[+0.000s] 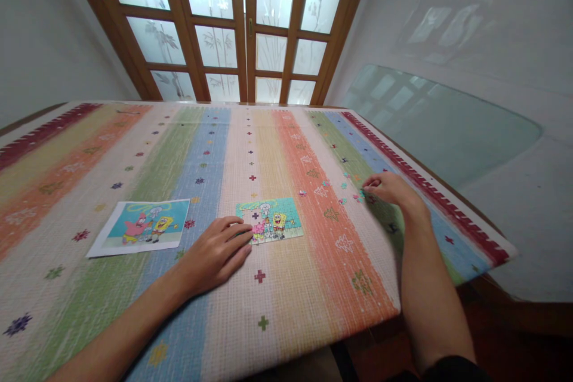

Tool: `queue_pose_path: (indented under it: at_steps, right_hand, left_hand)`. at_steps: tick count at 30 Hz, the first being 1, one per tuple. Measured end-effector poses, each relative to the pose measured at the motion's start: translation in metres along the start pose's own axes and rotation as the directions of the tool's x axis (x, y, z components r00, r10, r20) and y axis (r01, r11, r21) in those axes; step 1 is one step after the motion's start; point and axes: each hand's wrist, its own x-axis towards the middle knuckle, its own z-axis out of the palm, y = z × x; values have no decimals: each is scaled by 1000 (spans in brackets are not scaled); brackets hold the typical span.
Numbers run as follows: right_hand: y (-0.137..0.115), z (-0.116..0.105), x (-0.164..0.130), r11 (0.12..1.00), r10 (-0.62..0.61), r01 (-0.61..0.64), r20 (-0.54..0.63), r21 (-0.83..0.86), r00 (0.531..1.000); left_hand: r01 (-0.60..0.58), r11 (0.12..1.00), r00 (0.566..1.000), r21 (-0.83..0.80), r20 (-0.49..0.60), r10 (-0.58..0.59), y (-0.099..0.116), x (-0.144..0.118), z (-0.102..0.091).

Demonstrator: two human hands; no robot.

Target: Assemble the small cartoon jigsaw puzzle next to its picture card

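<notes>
Left hand [217, 253] lies flat, open, against the part-built cartoon puzzle [269, 220]; right hand [388, 187] pinches among loose pieces [344, 186].

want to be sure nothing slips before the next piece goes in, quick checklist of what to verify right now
1. Left hand steadies the puzzle, fingertips at its left edge: ok.
2. Puzzle lies flat on the striped tablecloth: ok.
3. Right hand is at the loose pieces: ok.
4. A piece pinched in the right fingers: cannot tell.
5. Reference picture lies face up, unobstructed, left of the puzzle: ok.
6. Loose pieces stay clear of the table's edge: ok.
</notes>
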Motion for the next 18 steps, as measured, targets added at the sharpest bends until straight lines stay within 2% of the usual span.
queue_pose_path:
  at_steps: [3,5,7,10,18]
  right_hand:
    - [-7,-3,0,998,-41,34,169,44,985]
    - [-13,-3,-1,990,-116,88,295,109,948]
    - [-18,-2,-2,979,-176,124,366,161,914]
    - [-26,0,-4,972,-210,148,390,184,897]
    - [-43,5,-6,973,-204,145,374,179,905]
  left_hand:
    - [-5,1000,1000,6,-4,6,-1,-1,0]
    - [-9,1000,1000,7,-3,9,-1,0,1]
    - [-10,1000,1000,-2,-1,10,0,0,0]
    - [-7,1000,1000,-8,-3,7,1,2,-1]
    - [-1,1000,1000,-7,3,1,0,1,-1]
